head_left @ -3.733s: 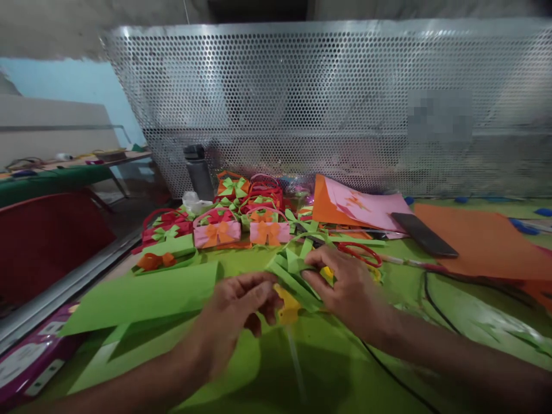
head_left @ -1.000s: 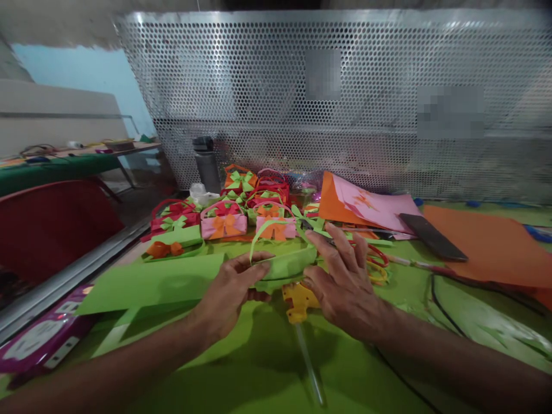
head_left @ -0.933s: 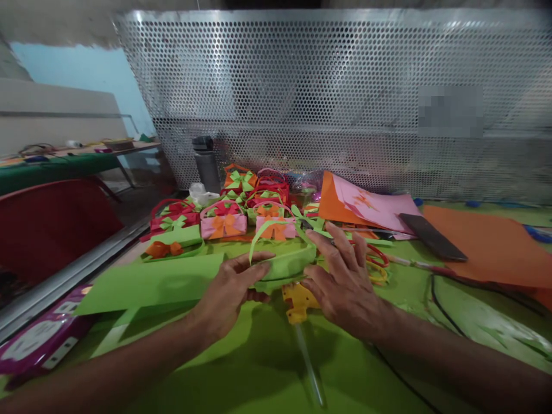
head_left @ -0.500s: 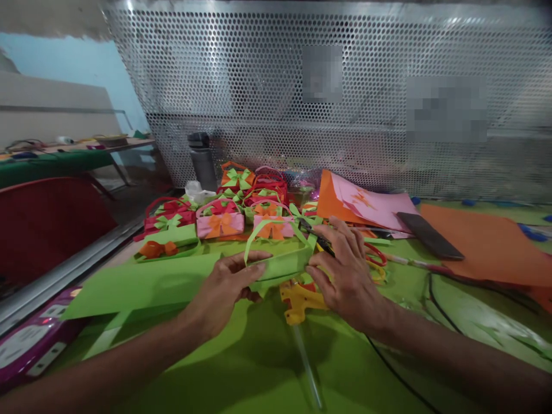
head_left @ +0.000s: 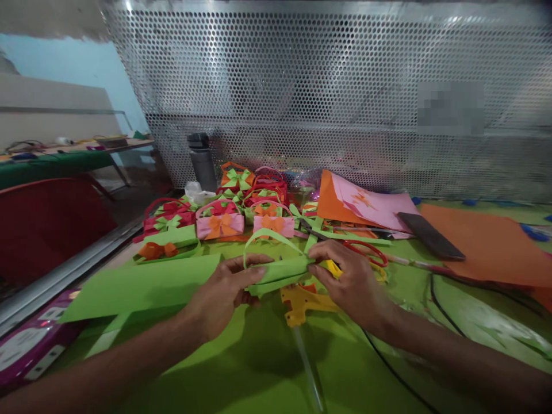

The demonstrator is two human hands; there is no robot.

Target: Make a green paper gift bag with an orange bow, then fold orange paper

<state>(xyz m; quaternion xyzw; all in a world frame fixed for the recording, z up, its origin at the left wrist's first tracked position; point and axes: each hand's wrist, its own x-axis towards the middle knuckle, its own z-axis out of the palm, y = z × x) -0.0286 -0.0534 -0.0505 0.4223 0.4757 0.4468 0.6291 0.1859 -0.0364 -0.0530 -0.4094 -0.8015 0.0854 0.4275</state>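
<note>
A small light-green bag (head_left: 280, 269) of sheet material, with a thin looped handle (head_left: 271, 234), is held up between my hands. My left hand (head_left: 230, 282) grips its left end, thumb on the front and fingers behind. Its right end is pinched in the fingertips of my right hand (head_left: 345, 276). Just beyond the right hand lie scissors with dark blades (head_left: 314, 230) and red handle loops (head_left: 368, 253). Below the bag is a yellow glue gun (head_left: 302, 303), a clear glue stick (head_left: 308, 368) jutting toward me; the right hand partly hides it.
Several small bags with bows (head_left: 221, 224) stand behind my hands. A green sheet (head_left: 142, 284) lies left, orange (head_left: 491, 241) and pink sheets (head_left: 379, 207) right, with a dark flat bar (head_left: 431, 236). A bottle (head_left: 202, 164) stands before the perforated metal panel (head_left: 267, 86). A black cable (head_left: 397, 374) crosses the table.
My right hand has let go of the scissors, which now lie on the table, and has moved down to pinch the bag's right end. The bag has tilted lower; my left hand keeps its hold.
</note>
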